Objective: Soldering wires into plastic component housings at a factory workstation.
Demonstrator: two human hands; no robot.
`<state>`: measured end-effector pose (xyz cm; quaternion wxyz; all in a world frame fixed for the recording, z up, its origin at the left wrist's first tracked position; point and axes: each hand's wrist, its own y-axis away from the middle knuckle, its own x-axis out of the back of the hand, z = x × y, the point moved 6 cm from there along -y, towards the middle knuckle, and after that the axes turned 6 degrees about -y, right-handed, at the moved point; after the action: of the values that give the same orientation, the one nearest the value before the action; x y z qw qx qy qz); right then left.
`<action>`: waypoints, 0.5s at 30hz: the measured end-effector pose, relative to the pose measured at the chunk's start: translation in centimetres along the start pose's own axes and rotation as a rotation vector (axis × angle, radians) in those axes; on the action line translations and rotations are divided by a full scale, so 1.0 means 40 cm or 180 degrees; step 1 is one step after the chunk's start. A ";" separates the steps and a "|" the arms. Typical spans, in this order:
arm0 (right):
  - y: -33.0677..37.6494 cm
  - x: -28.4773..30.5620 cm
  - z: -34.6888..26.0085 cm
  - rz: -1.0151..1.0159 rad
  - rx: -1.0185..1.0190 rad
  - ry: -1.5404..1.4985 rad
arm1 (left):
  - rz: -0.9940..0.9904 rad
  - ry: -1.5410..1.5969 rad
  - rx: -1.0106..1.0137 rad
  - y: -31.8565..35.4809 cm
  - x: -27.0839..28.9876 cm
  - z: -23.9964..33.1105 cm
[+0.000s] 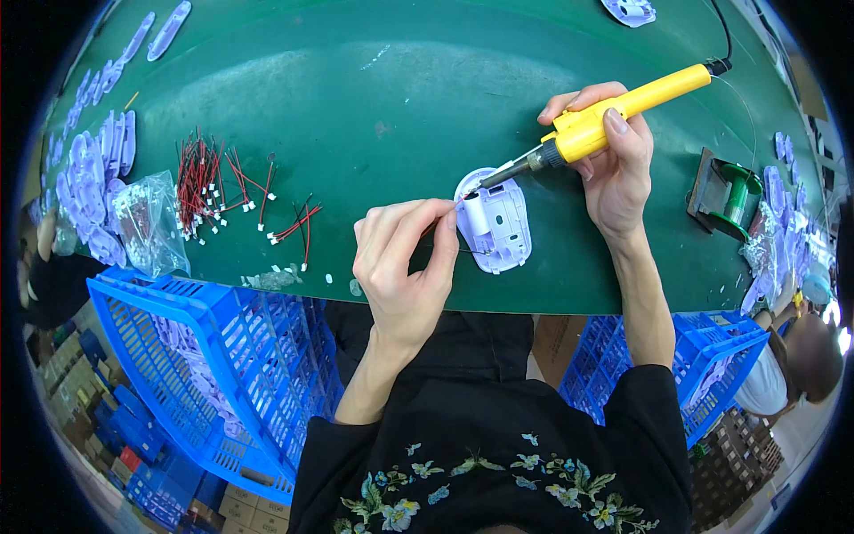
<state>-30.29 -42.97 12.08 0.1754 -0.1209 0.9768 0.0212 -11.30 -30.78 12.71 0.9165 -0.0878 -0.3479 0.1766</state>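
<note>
A white plastic shell (496,222) lies flat on the green table (356,80), near its front edge and between the two hands. The metal tip of a yellow soldering iron (614,111) comes down at a slant onto the shell's upper left corner. The right hand (614,165) is wrapped closed around the iron's yellow handle, thumb on top, with the handle pointing up and to the right and its black cord (725,31) trailing off toward the far edge. The left hand (405,258) sits just left of the shell, its thumb and forefinger pinched shut on a thin wire (445,233) whose end meets the shell close to the iron's tip; the exact contact spot is too small to make out. Further left on the table lies a loose scatter of red and black leads (222,191) with small white plugs, and beyond them a clear bag (147,222) beside a heap of pale shells (93,169). To the right of the right hand stands a green solder spool (738,196) on a dark stand. Below the table's front edge hang two blue crates, one at the left (222,356) and one at the right (703,356), both holding more pale parts.
</note>
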 end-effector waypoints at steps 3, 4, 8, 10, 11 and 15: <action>-0.001 -0.002 -0.002 -0.0043 0.0050 0.0014 | 0.0001 -0.0021 0.0011 -0.002 0.001 0.003; 0.000 -0.001 -0.002 -0.0043 0.0048 0.0030 | -0.0007 -0.0021 0.0014 -0.001 0.000 0.003; 0.000 -0.001 -0.001 -0.0066 0.0057 0.0007 | 0.0006 -0.0002 0.0017 -0.002 -0.002 0.002; -0.001 0.000 -0.001 -0.0050 0.0058 0.0012 | -0.0003 0.0005 0.0021 -0.002 -0.002 0.002; -0.001 0.001 -0.001 -0.0036 0.0058 0.0022 | -0.0006 0.0006 0.0017 -0.001 -0.002 0.002; -0.002 0.002 -0.001 -0.0025 0.0055 0.0004 | -0.0006 0.0037 0.0068 0.000 -0.002 -0.001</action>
<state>-30.35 -43.04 12.11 0.1759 -0.1232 0.9766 0.0121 -11.31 -30.82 12.64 0.9196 -0.0788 -0.3408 0.1789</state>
